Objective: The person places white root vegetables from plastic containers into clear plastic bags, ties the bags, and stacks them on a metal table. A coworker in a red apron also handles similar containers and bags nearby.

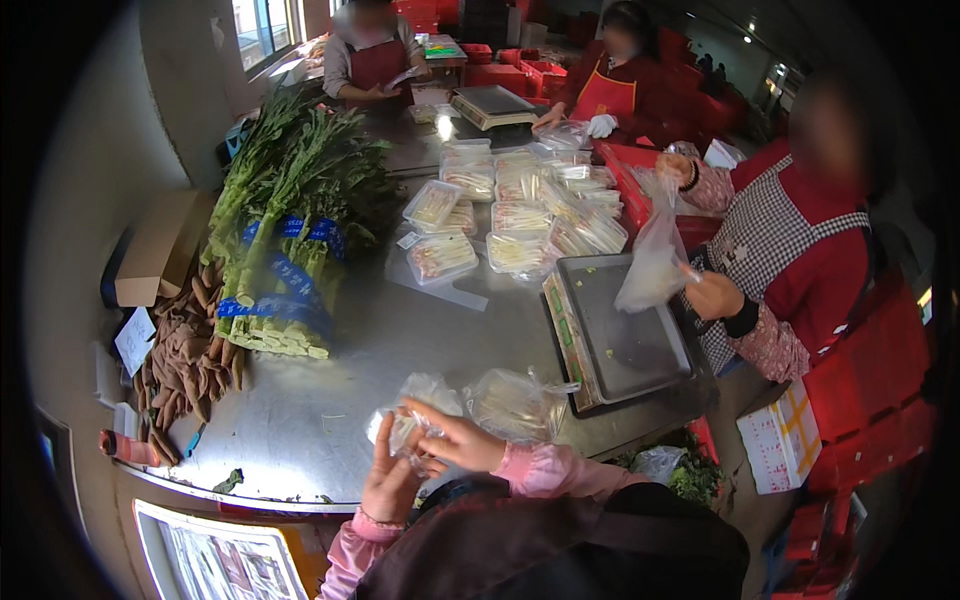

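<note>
At the near edge of the steel table, both my hands are on a clear plastic bag [403, 429] with something pale inside. My left hand [388, 480] supports it from below, fingers pointing up. From the right, my right hand [463, 442] pinches the thin film. Glare and folds hide exactly what the bag holds. Just beyond lies another clear bag [431, 391], partly behind my fingers. Beside my right hand rests a clear bag of pale stick-like vegetables [517, 405], close to the platform scale [630, 330].
Clear plastic trays of pale sticks [521, 215] are stacked mid-table. Leafy green stalks [281, 292], bound with blue tape, lie left beside brown elongated roots [187, 360]. A co-worker's hands [712, 292] hold a bag right of the scale; two people stand beyond.
</note>
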Demonstrator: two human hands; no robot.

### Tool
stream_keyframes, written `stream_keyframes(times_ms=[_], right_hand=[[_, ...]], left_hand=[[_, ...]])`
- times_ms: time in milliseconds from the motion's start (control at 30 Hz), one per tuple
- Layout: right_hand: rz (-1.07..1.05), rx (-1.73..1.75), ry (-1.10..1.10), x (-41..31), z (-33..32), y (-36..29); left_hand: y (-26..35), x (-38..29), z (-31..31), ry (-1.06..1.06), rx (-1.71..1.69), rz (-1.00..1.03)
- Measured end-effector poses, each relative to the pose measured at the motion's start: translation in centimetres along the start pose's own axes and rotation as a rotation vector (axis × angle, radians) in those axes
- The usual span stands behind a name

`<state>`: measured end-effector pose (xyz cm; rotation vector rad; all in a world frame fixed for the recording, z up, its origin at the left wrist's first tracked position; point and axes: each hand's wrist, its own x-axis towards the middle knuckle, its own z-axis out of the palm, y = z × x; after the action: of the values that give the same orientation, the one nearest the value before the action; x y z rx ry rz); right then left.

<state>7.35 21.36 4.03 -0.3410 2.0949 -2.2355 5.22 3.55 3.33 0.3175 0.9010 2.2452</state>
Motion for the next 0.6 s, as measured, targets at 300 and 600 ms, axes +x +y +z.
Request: stream_keyframes(times_ms=[300, 600], right_hand=[[0.105, -0.197, 0.058, -2.0, -1.7, 5.5], [-0.149, -0.770, 0.144, -3.4, -5.4, 13.0]], left_hand=[[-1.9, 0.7, -0.9, 0.065, -0.092, -0.337], [-4.4, 1.0, -10.4, 0.161, 0.911, -0.401]])
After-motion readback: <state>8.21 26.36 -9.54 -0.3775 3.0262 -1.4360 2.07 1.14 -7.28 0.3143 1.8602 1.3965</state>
